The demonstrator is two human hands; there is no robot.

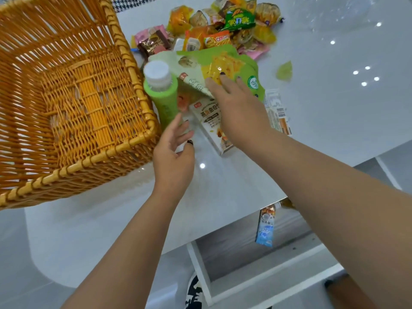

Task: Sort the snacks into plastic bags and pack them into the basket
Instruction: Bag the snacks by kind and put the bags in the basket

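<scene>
An orange wicker basket (73,134) stands at the left of the white table, with nothing inside. Beside its right wall stands a green bottle (162,97) with a white cap. A green and yellow snack bag (225,65) lies just past it, and my right hand (236,103) rests on it with fingers spread. A white biscuit box (209,121) lies under that hand. My left hand (174,152) hovers by the bottle's base, fingers relaxed, with clear plastic (189,128) in front of them. A heap of small snack packs (223,25) lies at the far side.
The white table (334,108) ends near me at an edge. More clear plastic (347,12) lies at the far right. A white barcode packet (278,112) lies right of the box. Below the table, a blue drink bottle (265,228) lies on a lower shelf.
</scene>
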